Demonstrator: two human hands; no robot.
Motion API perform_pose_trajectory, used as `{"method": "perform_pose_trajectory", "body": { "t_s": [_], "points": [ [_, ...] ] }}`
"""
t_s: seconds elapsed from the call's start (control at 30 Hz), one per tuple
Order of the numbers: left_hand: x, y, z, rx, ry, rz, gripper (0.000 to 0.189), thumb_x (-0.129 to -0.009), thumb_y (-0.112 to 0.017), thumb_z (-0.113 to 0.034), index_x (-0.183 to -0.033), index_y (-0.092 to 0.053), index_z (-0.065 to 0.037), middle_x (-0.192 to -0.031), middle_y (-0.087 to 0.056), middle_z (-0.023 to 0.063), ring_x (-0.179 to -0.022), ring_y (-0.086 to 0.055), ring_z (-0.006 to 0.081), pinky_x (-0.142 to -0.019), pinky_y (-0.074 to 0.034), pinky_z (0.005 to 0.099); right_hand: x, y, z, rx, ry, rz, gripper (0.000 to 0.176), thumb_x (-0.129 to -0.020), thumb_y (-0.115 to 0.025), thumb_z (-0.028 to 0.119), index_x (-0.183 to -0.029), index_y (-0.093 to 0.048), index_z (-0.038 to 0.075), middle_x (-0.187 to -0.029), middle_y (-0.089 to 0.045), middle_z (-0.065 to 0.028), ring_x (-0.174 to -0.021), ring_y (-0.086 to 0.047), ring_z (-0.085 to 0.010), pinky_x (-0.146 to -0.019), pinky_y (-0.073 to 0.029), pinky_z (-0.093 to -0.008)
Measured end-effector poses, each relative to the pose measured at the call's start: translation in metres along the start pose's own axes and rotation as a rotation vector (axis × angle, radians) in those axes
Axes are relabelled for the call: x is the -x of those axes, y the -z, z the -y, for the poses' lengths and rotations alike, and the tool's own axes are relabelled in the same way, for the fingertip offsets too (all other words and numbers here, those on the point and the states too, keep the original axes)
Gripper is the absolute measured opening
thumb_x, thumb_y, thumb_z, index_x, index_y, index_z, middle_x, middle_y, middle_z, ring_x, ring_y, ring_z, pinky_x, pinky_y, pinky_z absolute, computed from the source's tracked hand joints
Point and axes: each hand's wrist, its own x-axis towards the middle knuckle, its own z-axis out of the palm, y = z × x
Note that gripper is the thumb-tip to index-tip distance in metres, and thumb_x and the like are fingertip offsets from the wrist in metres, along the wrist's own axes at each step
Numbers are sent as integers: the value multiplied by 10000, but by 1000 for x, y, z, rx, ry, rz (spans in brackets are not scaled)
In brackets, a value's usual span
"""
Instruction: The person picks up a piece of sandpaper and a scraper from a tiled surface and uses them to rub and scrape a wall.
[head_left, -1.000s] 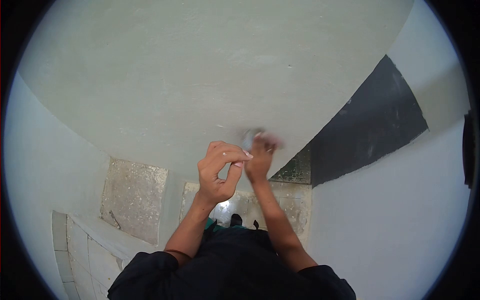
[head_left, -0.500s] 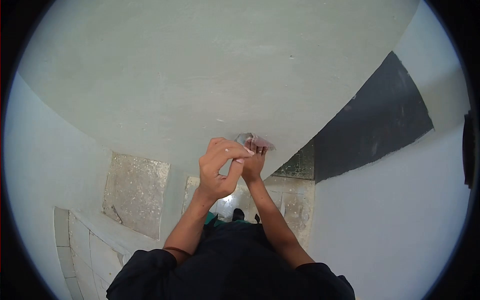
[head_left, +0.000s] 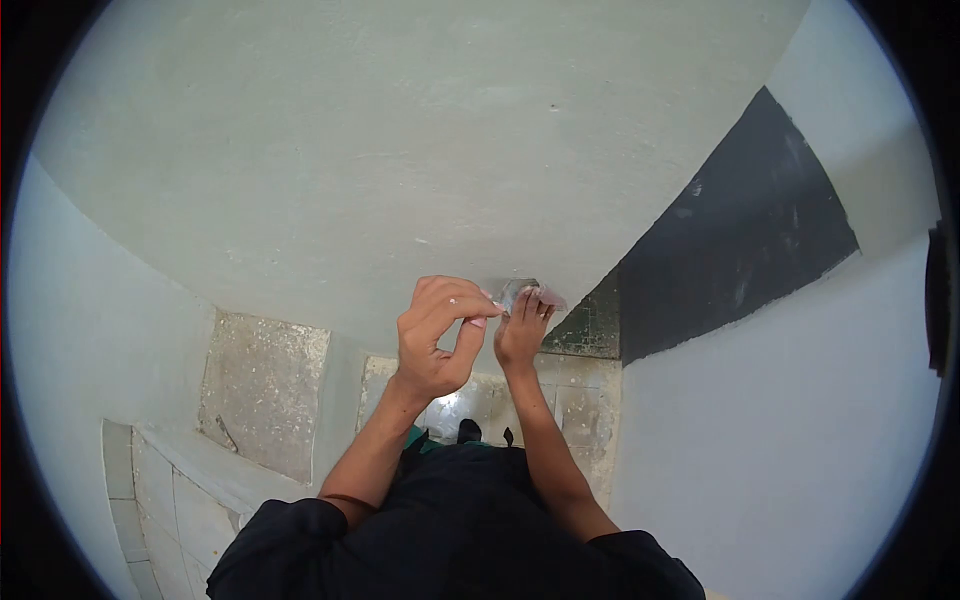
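My right hand (head_left: 518, 335) reaches forward to the pale wall (head_left: 400, 180) and grips a small folded sheet of sandpaper (head_left: 552, 300), pinkish on one side and greyish on the other. Its fingers lie over the sheet and press it against the wall, covering part of it. My left hand (head_left: 437, 340) is raised just left of it, thumb and forefinger pinched together, the other fingers curled. Whatever sits in that pinch, if anything, is too small to make out. White specks mark the left fingers.
A dark grey painted band (head_left: 750, 220) crosses the wall on the right. Below are speckled floor tiles (head_left: 585, 400) and a green tiled patch (head_left: 590, 325). A stained slab (head_left: 265, 390) and pale tiled ledge (head_left: 165, 490) lie left. My shoe (head_left: 469, 430) shows beneath me.
My right hand and the sandpaper have moved right and slightly down along the wall. My left hand keeps its pinch in nearly the same place. The view has shifted a little.
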Motion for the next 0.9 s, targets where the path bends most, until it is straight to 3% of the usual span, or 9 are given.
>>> {"method": "perform_pose_trajectory", "body": {
  "t_s": [0.03,0.13,0.23,0.33,0.47,0.57,0.6,0.77,0.9],
  "points": [
    [-1,0,0,-9,-6,18,175,-787,-579,74,-866,-703,-22,-831,-705,96,-858,-679,258,-848,-469,357,4,-1,-4,1,-18,59,664,-872,-622,186,-1431,-402,-96,-1418,-450,-304,-1355,-392,-499,-1154,-183,-683],
    [-3,-2,-2,8,-6,28,175,-783,-579,72,-866,-702,-22,-830,-705,95,-856,-679,256,-850,-468,360,-73,41,-2,-5,7,-324,656,-977,-532,233,-1503,-314,-93,-1567,-295,-297,-1468,-228,-507,-1183,-118,-662],
    [-5,-6,-5,20,-9,42,176,-779,-579,70,-866,-702,-21,-832,-706,96,-859,-678,255,-852,-468,364,-152,106,13,-164,36,-477,651,-1015,-477,261,-1533,-273,-76,-1618,-208,-277,-1502,-131,-500,-1195,-78,-651],
    [-7,-12,-7,46,-13,53,174,-780,-580,70,-866,-702,-20,-831,-705,95,-859,-677,253,-851,-467,362,-113,77,8,-91,6,-353,669,-989,-507,245,-1530,-281,-78,-1613,-219,-279,-1502,-133,-499,-1198,-77,-646],
    [-9,-18,-10,34,-38,71,172,-780,-582,72,-867,-701,-17,-829,-704,95,-856,-677,252,-848,-465,359,1,3,6,-38,-32,56,718,-922,-569,216,-1525,-303,-69,-1598,-262,-268,-1498,-192,-472,-1198,-81,-651],
    [-11,-13,-10,29,-42,71,173,-781,-582,74,-868,-702,-16,-827,-703,98,-856,-676,252,-846,-465,359,-28,17,-8,-36,-8,-115,702,-932,-559,234,-1524,-320,-59,-1604,-260,-260,-1498,-195,-475,-1193,-80,-659],
    [-10,-13,-8,34,-37,64,174,-781,-581,75,-867,-702,-16,-826,-703,99,-856,-676,252,-846,-465,359,-63,35,-8,29,61,-284,684,-959,-536,231,-1536,-304,-52,-1621,-234,-251,-1507,-164,-478,-1190,-79,-660],
    [-12,-11,-10,44,-33,11,190,-776,-588,72,-874,-712,-33,-819,-698,84,-840,-672,233,-838,-451,346,-184,133,39,-108,-10,-438,662,-999,-493,235,-1554,-264,-44,-1636,-197,-245,-1518,-110,-478,-1195,-68,-652],
    [-14,-10,-13,36,-44,13,174,-783,-575,73,-868,-698,-16,-819,-701,99,-850,-675,250,-851,-463,368,-76,45,21,-85,9,-187,686,-961,-541,216,-1541,-288,-48,-1616,-242,-260,-1506,-140,-491,-1200,-65,-644]
  ]
}}
